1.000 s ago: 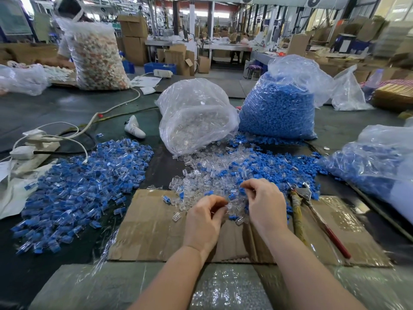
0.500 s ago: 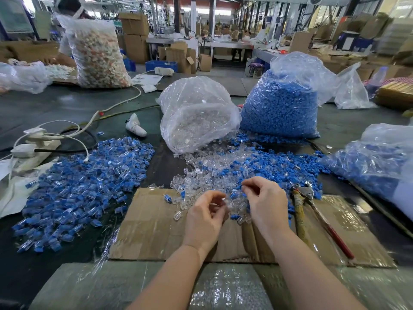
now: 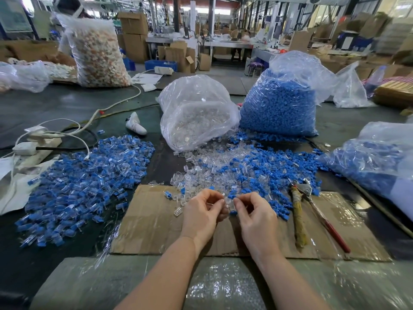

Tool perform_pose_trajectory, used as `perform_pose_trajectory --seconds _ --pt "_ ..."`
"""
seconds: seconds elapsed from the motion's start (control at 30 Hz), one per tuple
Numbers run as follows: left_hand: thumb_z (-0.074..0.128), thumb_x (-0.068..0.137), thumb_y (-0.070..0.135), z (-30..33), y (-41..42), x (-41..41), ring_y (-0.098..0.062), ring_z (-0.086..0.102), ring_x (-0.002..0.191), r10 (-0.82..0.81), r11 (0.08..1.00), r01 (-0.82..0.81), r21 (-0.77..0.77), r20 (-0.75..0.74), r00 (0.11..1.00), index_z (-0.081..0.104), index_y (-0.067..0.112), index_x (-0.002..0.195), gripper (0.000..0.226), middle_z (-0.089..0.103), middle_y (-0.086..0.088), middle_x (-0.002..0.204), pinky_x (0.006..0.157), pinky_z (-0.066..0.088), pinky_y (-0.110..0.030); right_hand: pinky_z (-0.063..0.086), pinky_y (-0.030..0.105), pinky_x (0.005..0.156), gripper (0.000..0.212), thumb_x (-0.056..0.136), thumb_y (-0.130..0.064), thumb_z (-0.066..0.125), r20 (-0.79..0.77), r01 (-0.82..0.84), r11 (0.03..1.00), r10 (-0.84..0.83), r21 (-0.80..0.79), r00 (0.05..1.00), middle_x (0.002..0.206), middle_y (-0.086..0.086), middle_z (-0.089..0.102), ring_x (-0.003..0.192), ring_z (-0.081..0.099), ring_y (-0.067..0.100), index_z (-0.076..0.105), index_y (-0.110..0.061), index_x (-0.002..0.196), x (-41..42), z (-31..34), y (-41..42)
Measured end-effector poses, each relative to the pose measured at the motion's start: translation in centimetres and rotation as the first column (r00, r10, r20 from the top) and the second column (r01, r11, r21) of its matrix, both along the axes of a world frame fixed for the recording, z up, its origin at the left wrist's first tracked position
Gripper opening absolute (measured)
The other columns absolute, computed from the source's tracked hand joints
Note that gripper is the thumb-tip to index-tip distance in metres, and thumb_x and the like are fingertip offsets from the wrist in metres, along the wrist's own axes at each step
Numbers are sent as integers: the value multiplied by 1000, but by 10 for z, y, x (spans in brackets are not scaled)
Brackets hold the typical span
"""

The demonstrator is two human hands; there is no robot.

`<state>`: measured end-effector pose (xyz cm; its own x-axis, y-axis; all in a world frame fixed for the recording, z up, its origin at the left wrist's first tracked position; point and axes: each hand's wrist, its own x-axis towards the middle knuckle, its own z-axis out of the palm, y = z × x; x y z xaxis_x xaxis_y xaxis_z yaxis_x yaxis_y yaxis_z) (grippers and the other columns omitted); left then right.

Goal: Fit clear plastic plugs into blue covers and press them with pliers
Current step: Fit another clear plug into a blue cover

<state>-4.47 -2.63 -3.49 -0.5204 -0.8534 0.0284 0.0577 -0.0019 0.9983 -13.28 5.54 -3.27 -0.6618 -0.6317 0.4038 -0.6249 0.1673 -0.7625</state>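
Clear plug (image 3: 227, 199) sits between your two hands, above the near edge of the loose pile (image 3: 234, 173); small, see-through, hard to tell whether a blue cover is on it yet. Your left hand (image 3: 204, 212) pinches something clear at the fingertips; your right hand (image 3: 254, 212) is curled in a pinching grip too, what it holds unclear.

Done so far, by my reading: the big heap of blue-and-clear pieces (image 3: 82, 177) at left on the desk looks like finished work. Left to do: plenty, judging by the mixed loose pile, the bag of clear plugs (image 3: 196, 117) and the bag of blue covers (image 3: 279, 104) beyond it.

Pliers (image 3: 312, 211) lie untouched on the cardboard (image 3: 152, 220), right of your hands.
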Motion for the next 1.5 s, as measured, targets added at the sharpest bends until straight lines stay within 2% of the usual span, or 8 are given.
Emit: perform_pose_trajectory --seconds 0.3,0.6,0.7,0.83,1.0,1.17,1.3,1.5 --pt "55 88 -3 4 2 1 -11 63 60 3 1000 -3 -7 27 1000 59 11 82 15 65 -8 69 59 52 -19 42 27 66 14 83 -17 69 -111 -1 1000 -2 -26 994 68 -18 49 69 51 9 59 -24 78 3 -2 0" --pt "58 86 -4 7 5 3 -3 61 60 -11 994 19 -110 73 997 60 14 80 20 63 -3 71 61 53 -17 39 30 67 14 81 -17 70 -134 18 998 -9 65 991 63 -14 48 70 52 16 62 -16 69 4 1 2" --pt "58 87 -4 7 6 3 -8 61 68 -25 988 41 -147 109 994 61 15 81 19 64 -5 76 68 55 -20 40 30 70 11 84 -21 68 -122 -18 995 30 100 992 67 -14 50 75 53 15 65 -16 74 3 2 2" --pt "56 88 -1 8 5 4 -7 62 68 -22 992 36 -124 107 994 61 14 84 17 64 -7 80 66 53 -17 46 35 76 7 85 -24 68 -115 -50 997 57 65 992 76 -12 57 78 54 13 68 -17 85 5 4 4" --pt "58 89 3 8 5 4 -14 62 73 -15 986 36 -162 132 991 61 13 88 10 65 -11 83 66 54 -19 48 34 79 21 82 -15 70 -147 -90 996 90 8 985 81 -13 57 80 52 9 68 -19 104 7 7 6" --pt "56 89 2 8 5 4 -10 64 72 -54 990 66 -128 97 994 63 16 89 15 66 -10 84 66 54 -17 48 32 81 18 83 -12 69 -170 -104 995 104 4 980 86 -12 59 85 53 8 71 -20 99 7 6 5" --pt "56 90 4 8 5 5 -13 66 77 -63 986 81 -149 125 990 63 22 89 20 68 -6 86 70 55 -20 47 31 81 16 84 -14 68 -174 -99 995 99 8 980 86 -11 60 86 53 8 71 -19 99 6 5 4" --pt "57 90 5 8 4 5 -19 66 81 -67 988 84 -131 128 989 65 19 90 17 68 -7 86 74 57 -27 46 27 79 15 84 -15 68 -180 -100 995 99 3 979 85 -10 60 85 54 9 72 -19 98 5 5 3"
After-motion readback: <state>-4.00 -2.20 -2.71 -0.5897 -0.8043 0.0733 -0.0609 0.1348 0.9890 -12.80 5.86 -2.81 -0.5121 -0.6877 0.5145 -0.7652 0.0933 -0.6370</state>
